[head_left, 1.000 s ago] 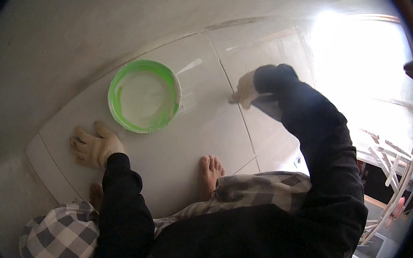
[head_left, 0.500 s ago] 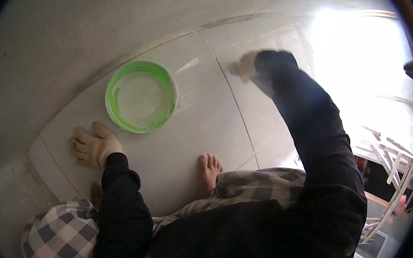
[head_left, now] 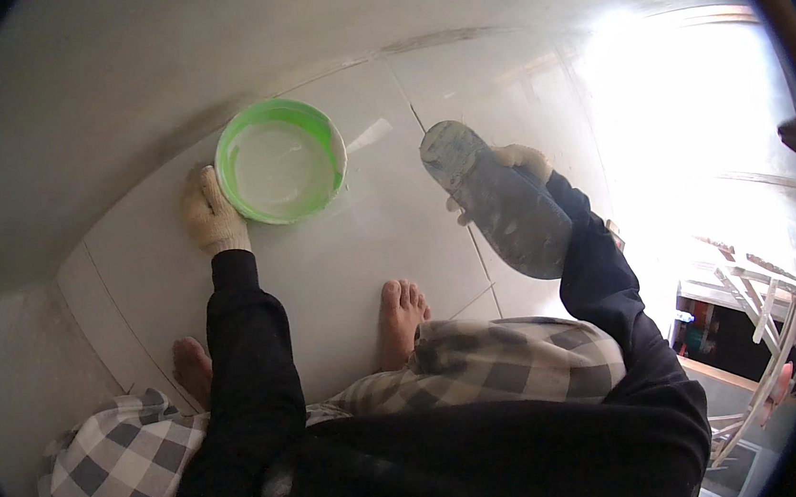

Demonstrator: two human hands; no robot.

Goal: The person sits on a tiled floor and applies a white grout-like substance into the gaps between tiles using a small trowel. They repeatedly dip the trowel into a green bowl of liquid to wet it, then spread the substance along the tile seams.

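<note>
I squat on a white tiled floor (head_left: pixel 351 253), both hands in pale work gloves. My left hand (head_left: pixel 209 212) rests against the left rim of a round green bowl (head_left: pixel 280 161) holding white paste; whether its fingers grip the rim I cannot make out. My right hand (head_left: pixel 514 162) is raised and closed on a flat, dark grey, paste-smeared trowel blade (head_left: pixel 494 201), which tilts toward the camera and hides most of the hand. My bare feet (head_left: pixel 401 317) stand on the tiles below.
A pale wall (head_left: pixel 207 56) meets the floor just behind the bowl. Bright glare washes out the floor at the right (head_left: pixel 693 124). White chair or rack frames (head_left: pixel 758 300) stand at the lower right.
My left hand slid from the bare tile up to the bowl's left edge. My right hand drew back from the floor and lifted the trowel, its blade now facing the camera.
</note>
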